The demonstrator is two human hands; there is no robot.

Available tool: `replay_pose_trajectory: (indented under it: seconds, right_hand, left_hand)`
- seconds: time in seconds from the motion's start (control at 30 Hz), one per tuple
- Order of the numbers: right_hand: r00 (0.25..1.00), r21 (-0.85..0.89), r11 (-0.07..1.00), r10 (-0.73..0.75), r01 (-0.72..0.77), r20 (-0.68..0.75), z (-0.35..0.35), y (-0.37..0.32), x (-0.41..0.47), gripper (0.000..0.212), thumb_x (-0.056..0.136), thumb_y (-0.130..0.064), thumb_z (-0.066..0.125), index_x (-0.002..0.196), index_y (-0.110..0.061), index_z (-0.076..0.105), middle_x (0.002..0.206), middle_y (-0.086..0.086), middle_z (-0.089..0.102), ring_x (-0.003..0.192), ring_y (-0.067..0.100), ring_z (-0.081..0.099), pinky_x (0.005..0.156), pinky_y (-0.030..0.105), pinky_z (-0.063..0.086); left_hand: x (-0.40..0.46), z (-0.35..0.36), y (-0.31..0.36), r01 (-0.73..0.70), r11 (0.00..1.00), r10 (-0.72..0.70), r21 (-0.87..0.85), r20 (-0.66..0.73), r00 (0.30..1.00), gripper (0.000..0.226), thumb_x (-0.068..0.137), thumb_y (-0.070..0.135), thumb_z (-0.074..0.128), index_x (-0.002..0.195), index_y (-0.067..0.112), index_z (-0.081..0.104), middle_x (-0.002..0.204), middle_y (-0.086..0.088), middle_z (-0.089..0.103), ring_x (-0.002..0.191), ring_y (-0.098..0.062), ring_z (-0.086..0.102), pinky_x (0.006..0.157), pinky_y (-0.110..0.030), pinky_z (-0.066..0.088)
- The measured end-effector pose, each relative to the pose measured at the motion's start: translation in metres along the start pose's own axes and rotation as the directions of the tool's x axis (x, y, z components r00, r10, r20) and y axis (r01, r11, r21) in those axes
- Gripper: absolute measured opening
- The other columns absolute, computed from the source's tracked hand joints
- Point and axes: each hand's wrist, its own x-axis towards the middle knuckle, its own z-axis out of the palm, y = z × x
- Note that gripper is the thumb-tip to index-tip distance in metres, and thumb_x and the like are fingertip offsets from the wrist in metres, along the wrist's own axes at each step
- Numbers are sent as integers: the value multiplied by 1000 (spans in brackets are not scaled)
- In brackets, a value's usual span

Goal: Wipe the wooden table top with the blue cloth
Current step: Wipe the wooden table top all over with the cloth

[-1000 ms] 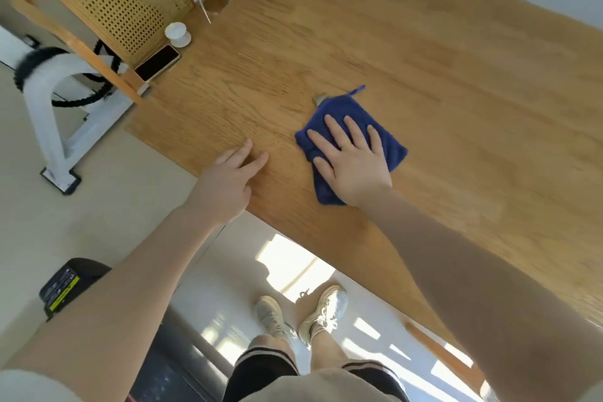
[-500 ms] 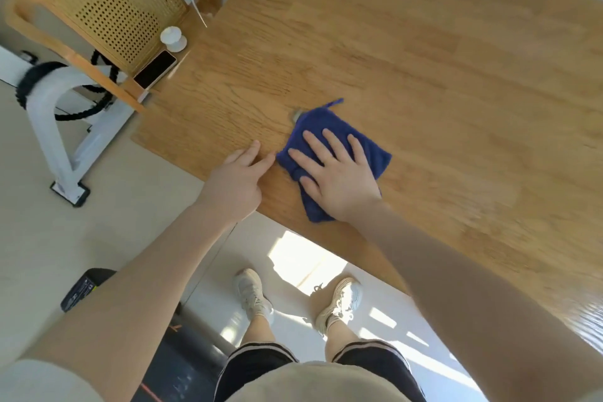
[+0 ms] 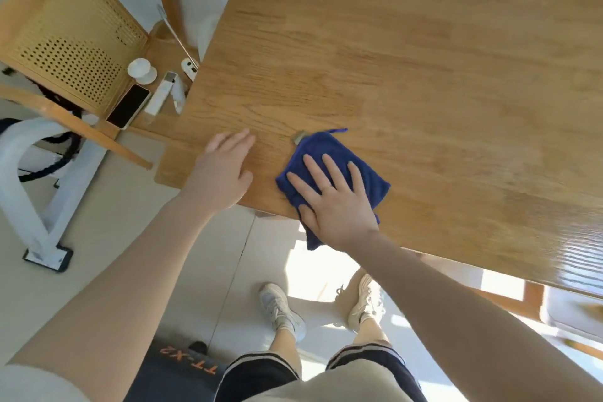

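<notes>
The right hand point(image 3: 339, 202) presses flat, fingers spread, on the folded dark-blue cloth point(image 3: 329, 153) overhanging the near edge of the pale wooden counter point(image 3: 408, 59), while the open, empty left hand point(image 3: 222, 173) rests beside the near-left corner.

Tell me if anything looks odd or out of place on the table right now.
Mostly no. The blue cloth overhangs the table edge at its near corner, under the right hand. The left hand rests flat beside it.
</notes>
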Motion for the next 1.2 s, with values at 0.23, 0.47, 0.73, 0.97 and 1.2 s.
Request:
replay_pose_trajectory:
  seconds: [0.23,0.47,0.73,0.97,1.2]
  right_hand:
    - [967,40,973,229,-225,-110,-10,-3,72,51,96,-44,25,146,-33,21,158,2,13,144,29,9,112,54,5]
    - [994,-2,997,81,-81,-68,4,-61,34,52,91,-45,24,140,-32,37,149,3,37,137,33,32,108,57,18]
    - [969,28,972,233,-231,-87,-14,-53,110,51,97,-45,22,147,-33,18,158,1,10,144,29,6,112,55,1]
    - [986,-72,983,-165,167,29,-3,-89,68,56,90,-53,17,141,-37,32,151,0,33,138,33,29,109,60,16]
    - [997,8,998,70,-70,-41,-23,-84,152,49,98,-47,19,146,-38,13,158,-4,7,145,26,2,112,54,-3]
  left_hand:
    - [-11,-1,-57,44,996,-45,76,13,999,62,95,37,45,149,25,17,159,-1,3,145,-27,3,115,-43,14]
    - [-13,6,-79,207,975,-201,-84,79,976,74,92,47,45,150,15,10,158,-13,-5,145,-31,2,116,-43,15]
    - [-17,4,-97,122,992,-124,28,105,987,98,77,59,61,150,25,6,158,-2,-6,144,-28,8,114,-41,19]
    - [-15,10,-97,96,994,-98,46,31,995,98,74,60,61,150,22,12,159,-6,1,140,-31,21,108,-38,30]
    - [-13,10,-99,148,989,-147,-23,23,989,107,70,56,69,150,18,9,159,0,6,141,-24,21,109,-37,30]
